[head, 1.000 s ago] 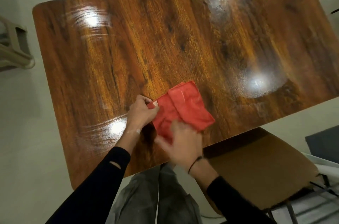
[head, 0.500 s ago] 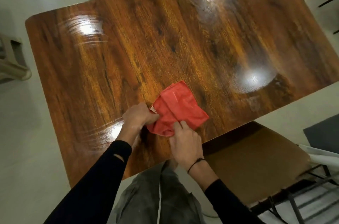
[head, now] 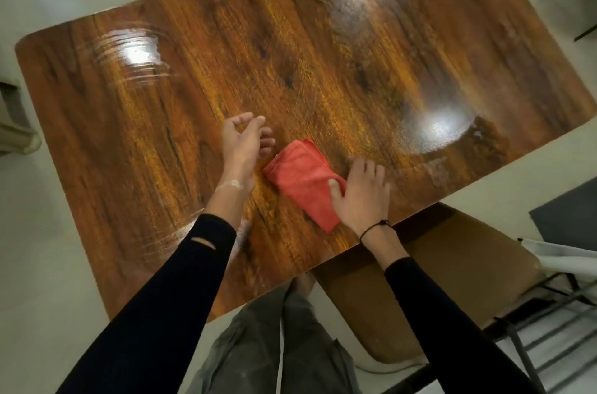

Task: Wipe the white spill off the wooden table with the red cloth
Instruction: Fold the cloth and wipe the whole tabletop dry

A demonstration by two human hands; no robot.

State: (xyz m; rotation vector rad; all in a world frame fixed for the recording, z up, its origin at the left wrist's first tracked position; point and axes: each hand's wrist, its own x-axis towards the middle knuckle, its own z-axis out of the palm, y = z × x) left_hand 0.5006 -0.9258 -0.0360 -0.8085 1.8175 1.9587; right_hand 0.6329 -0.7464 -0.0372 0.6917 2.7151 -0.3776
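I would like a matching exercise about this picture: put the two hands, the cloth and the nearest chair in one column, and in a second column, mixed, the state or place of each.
Things
1. left hand
2. right hand
3. red cloth
4. brown chair

States or places
A. folded, lying on the wooden table
B. open, fingers spread, holding nothing
C. beside the table's near edge, at the person's right
D. pressing down on one end of the cloth

Pairs: 1-B, 2-D, 3-A, 4-C
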